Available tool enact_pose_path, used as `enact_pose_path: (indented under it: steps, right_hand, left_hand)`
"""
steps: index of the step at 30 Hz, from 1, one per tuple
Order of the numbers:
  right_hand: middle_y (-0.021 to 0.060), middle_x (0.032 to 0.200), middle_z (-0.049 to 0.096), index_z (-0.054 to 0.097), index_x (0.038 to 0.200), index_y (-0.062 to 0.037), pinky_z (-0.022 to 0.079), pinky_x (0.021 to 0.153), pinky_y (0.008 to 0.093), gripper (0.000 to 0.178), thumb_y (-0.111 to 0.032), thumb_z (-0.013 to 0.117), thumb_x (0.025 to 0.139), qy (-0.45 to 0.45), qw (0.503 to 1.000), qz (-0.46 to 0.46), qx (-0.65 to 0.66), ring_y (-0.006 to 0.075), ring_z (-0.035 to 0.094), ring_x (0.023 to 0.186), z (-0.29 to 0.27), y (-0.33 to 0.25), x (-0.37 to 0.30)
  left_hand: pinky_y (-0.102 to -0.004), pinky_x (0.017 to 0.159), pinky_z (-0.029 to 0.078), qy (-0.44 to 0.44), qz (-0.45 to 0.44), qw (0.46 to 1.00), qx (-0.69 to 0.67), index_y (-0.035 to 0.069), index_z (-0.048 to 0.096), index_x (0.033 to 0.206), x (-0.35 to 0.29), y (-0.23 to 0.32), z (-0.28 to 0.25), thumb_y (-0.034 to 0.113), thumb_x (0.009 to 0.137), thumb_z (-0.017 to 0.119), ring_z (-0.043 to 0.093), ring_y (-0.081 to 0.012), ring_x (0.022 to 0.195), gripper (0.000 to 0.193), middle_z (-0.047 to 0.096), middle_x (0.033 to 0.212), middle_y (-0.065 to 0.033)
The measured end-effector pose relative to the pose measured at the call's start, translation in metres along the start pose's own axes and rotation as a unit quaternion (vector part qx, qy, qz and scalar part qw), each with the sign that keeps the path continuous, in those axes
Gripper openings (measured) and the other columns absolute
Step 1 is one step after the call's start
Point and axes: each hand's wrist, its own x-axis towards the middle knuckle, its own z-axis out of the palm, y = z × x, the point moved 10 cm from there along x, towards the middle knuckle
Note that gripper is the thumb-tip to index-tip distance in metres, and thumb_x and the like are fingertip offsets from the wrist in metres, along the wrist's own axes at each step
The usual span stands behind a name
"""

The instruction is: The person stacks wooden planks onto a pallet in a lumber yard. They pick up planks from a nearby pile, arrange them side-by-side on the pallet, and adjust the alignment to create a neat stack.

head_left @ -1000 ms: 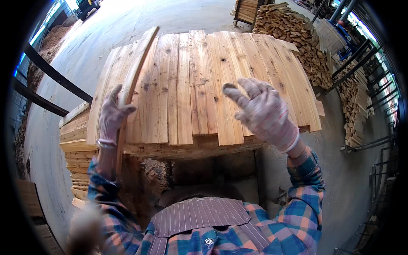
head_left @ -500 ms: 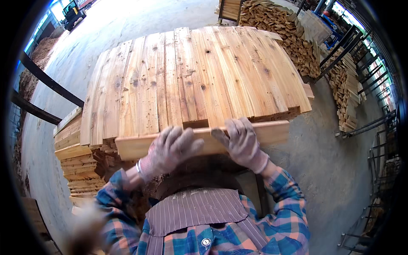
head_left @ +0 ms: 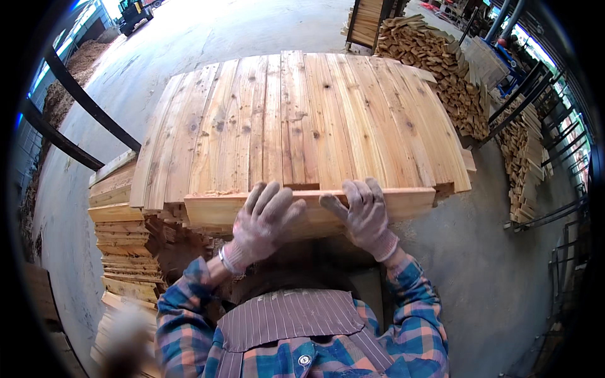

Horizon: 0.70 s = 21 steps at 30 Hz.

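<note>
Against the near end of the board stack [head_left: 296, 120], left hand [head_left: 261, 220] and right hand [head_left: 365, 219] curl a snug grip over a wooden plank [head_left: 318, 220], probably stiff, fairly light, best held along its top edge.

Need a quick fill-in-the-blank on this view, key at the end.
1. The left hand and right hand are both ____ (gloved/bare).
2. The held board runs ____ (parallel/crosswise) to the planks topping the stack.
3. The apron bib is patterned with pale ____ (stripes/dots).
4. The heap of wood pieces lies on the picture's ____ (left/right) side.

Missing words: gloved; crosswise; stripes; right.
</note>
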Motion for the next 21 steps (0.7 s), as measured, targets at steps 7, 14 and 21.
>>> enact_pose_path:
  steps: [7,14,21]
  right_hand:
    - [0.0147,0.119,0.051,0.046,0.144,-0.023,0.038,0.1,0.0502,0.084,-0.035,0.079,0.069,-0.083,0.984,0.154,0.017,0.0318,0.047,0.114,-0.044,0.093,-0.023]
    - [0.0151,0.125,0.048,0.049,0.14,-0.0137,0.038,0.098,0.0496,0.078,-0.051,0.071,0.074,-0.018,0.965,0.261,0.029,0.0354,0.047,0.113,-0.055,0.128,-0.08]
    - [0.0163,0.125,0.046,0.042,0.144,-0.0169,0.038,0.098,0.0514,0.095,-0.037,0.084,0.061,-0.019,0.976,0.214,0.034,0.0356,0.046,0.114,-0.019,0.086,-0.068]
  left_hand:
    - [-0.0465,0.102,0.044,-0.052,0.005,0.996,-0.074,0.011,0.061,0.116,0.013,0.021,0.018,0.029,0.07,0.076,0.056,-0.0324,0.115,0.051,0.058,0.116,-0.0107]
    - [-0.0462,0.092,0.043,-0.174,-0.044,0.968,0.176,0.002,0.053,0.123,0.058,-0.044,0.088,0.021,0.076,0.064,0.053,-0.0349,0.108,0.052,0.055,0.114,-0.0195]
    - [-0.0434,0.073,0.051,-0.431,-0.077,0.885,0.157,0.004,0.06,0.115,0.033,-0.048,0.146,0.016,0.088,0.052,0.065,-0.0316,0.083,0.03,0.066,0.092,-0.0189]
